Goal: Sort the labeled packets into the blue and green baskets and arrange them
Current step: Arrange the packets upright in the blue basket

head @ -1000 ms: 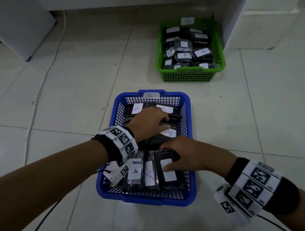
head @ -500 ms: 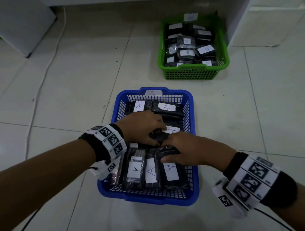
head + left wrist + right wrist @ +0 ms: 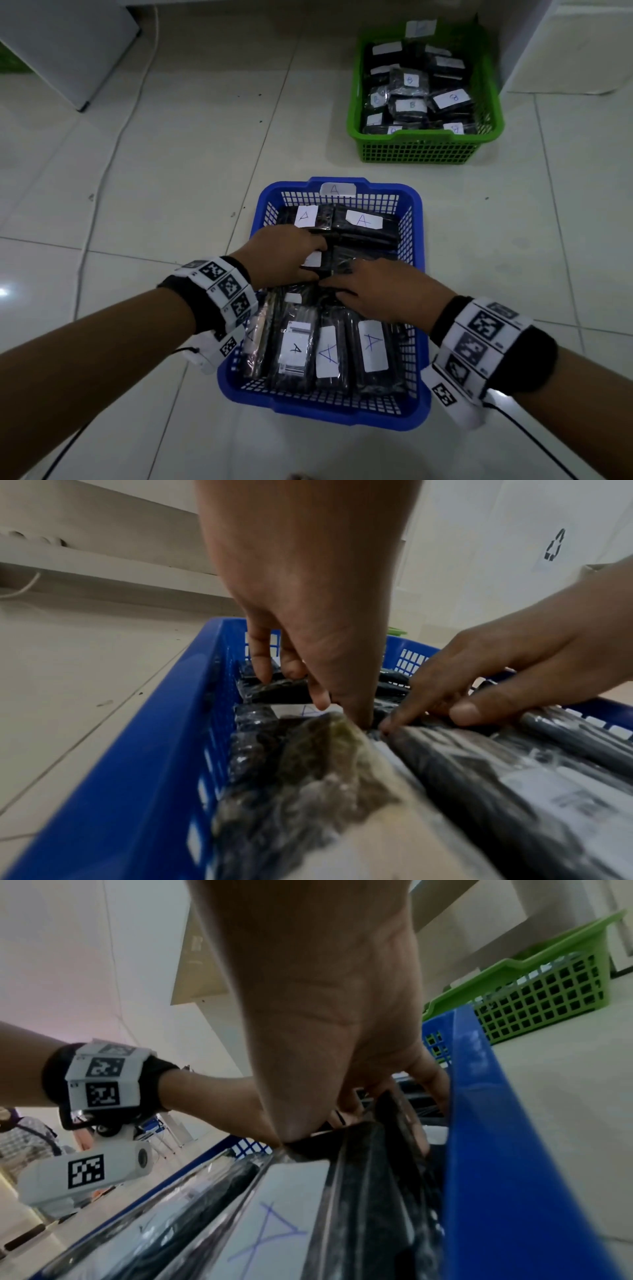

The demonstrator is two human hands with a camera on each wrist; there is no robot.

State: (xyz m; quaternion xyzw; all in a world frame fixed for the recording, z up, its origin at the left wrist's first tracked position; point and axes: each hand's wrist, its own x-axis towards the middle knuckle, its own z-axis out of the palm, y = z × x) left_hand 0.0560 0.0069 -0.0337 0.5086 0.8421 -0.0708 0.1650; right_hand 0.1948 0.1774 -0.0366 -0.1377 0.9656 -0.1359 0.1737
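The blue basket [image 3: 416, 346], tagged A on its far wall, holds black packets with white A labels: a far row [image 3: 363, 222], a middle row and a near row [image 3: 329, 353]. My left hand [image 3: 291, 257] curls over a middle-row packet [image 3: 342, 258], fingers [image 3: 260, 666] on its far edge, thumb at its near edge. My right hand [image 3: 366, 287] grips the same row from the right, its thumb [image 3: 291, 1123] pressed on a packet end. The green basket [image 3: 421, 150], further back on the right, is filled with B-labeled packets [image 3: 411, 106].
Both baskets stand on a white tiled floor [image 3: 171, 171]. A white cable [image 3: 113, 144] runs along the floor at the left. A white cabinet [image 3: 61, 44] is at the back left, and a white unit [image 3: 565, 44] stands right of the green basket.
My right hand left the near-right packet, uncovering its A label, and moved up to the middle row beside my left hand. My left hand stayed on the middle row.
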